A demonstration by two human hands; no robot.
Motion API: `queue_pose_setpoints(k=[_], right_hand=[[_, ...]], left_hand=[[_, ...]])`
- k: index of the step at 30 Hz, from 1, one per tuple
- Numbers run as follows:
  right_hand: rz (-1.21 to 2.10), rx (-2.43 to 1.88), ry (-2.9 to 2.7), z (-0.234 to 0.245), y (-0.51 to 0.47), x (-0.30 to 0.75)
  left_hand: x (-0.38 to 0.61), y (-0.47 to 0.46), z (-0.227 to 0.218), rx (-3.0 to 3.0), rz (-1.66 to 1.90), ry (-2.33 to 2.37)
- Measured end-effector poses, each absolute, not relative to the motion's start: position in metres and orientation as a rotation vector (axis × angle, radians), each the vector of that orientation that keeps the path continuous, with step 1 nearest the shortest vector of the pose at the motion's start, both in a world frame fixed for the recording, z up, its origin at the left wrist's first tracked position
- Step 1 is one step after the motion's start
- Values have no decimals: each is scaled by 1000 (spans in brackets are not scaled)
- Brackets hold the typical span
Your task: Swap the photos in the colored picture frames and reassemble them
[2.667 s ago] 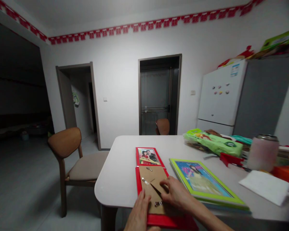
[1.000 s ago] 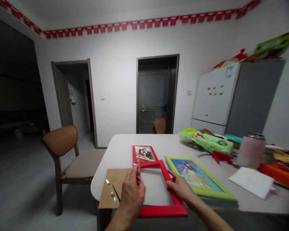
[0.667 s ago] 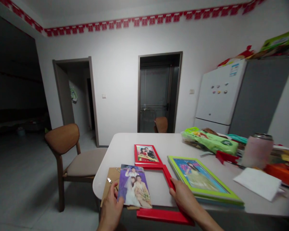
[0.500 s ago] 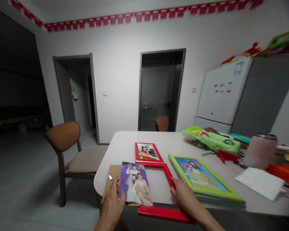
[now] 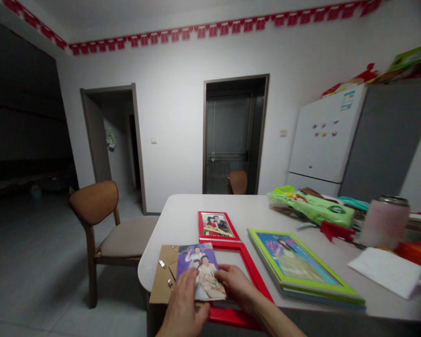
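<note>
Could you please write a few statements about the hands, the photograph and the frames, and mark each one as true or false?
1. The left hand and the right hand both touch the loose photograph. True.
2. The farther red frame shows a picture of two people. True.
3. Both red frames have pictures in them. False: the white table shows through the nearer red frame.
4. The brown backing board is partly covered by the photograph in this view. True.
5. Every frame stands upright. False: the green frame, for example, lies face up.

The left hand [image 5: 185, 302] hid the lower-left corner of the photo [image 5: 207, 276], which itself covered part of the nearer red frame [image 5: 254, 267].
</note>
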State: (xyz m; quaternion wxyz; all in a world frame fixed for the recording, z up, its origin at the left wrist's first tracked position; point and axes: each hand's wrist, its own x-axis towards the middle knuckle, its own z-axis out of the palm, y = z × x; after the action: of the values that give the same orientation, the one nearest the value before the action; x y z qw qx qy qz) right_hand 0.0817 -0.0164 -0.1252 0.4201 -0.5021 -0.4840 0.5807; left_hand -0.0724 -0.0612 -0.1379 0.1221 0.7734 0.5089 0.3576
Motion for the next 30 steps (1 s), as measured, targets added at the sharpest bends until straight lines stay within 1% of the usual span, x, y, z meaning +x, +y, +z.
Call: queue_pose_setpoints(k=[2,5,8,11,14,16,18,20,24,27,30], right_hand=[[1538,-1088,-1165,-110,-19,73],[1491,-943,-1135,-82,-30,68],[1400,-950,-1082,-72,-41,70],[1432,-1111,-933,-86,-43,78],[1457,-1044,-835,-101,-39,93],[1390,-1007,-826,-102,-34,108],[1356,-1092,-840,-98,-30,126],[1353,-1197,-900,-95,-25,143],[1292,-1311,-1070,-105,-15,161],[1149,-1421,-1180,-120,-4,161],[992,-1516,-1273,-128,3,158]], left_hand=[[-63,-57,-138,2329,1023,1450],[-54,-50,-125,2239,1244,1389],[-47,-49,-107,1850,1554,1292],[-33,-51,-98,1338,1691,1185],[-18,-50,-104,1072,1627,967],[-15,-48,-110,1031,1589,871],[-18,-46,-115,1065,1573,880],[-24,-46,-119,1215,1494,982],[-32,-55,-127,1747,1177,1283],[-31,-59,-135,2033,984,1325],[-30,-60,-138,2178,864,1331]])
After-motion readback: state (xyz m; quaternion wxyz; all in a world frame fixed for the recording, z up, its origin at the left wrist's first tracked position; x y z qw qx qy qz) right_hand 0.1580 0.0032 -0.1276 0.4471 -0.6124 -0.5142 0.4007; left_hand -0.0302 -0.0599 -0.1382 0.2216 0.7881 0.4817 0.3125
